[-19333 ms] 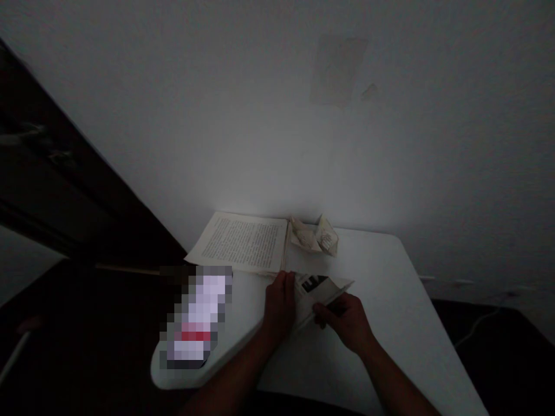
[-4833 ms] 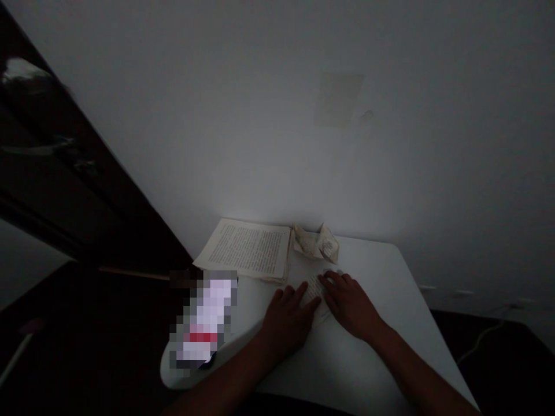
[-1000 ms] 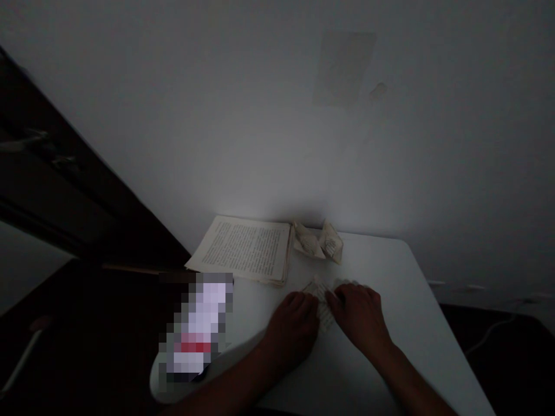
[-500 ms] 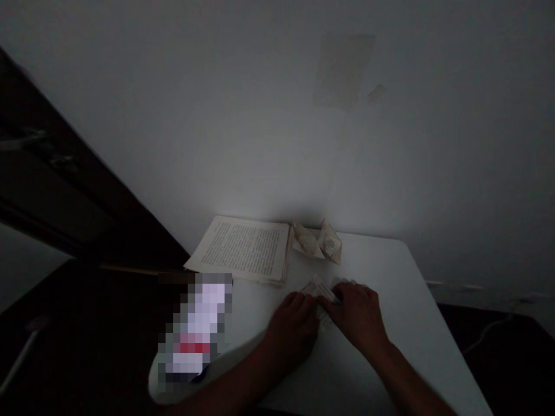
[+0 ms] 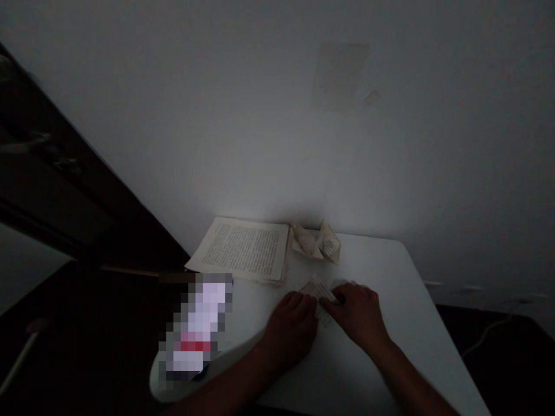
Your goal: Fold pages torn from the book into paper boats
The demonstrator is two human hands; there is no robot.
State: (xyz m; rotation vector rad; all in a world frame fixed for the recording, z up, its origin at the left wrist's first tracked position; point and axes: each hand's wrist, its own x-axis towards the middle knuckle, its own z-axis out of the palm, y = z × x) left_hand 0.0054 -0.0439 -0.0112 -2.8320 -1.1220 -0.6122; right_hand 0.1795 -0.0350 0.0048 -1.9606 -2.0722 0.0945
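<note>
Paper (image 5: 319, 288), off-white, printed, folded to a point, on white round-cornered table (image 5: 411, 346). Pinched at its right edge by the bare right hand (image 5: 359, 315); covered at its left by the bare left hand (image 5: 291, 323), grip there impossible to make out. Hands just apart. Behind, a flat stack of off-white printed pages (image 5: 243, 249) beside a peaked off-white folded-paper form (image 5: 313, 245).

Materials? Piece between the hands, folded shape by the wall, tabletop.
Held piece: matte paper; printed lines, creases.
Folded shape: likely paper too; thin, sharp-creased, print showing.
Tabletop: smooth, pale, rounded corners; perhaps plastic or laminate, can't tell which.
</note>
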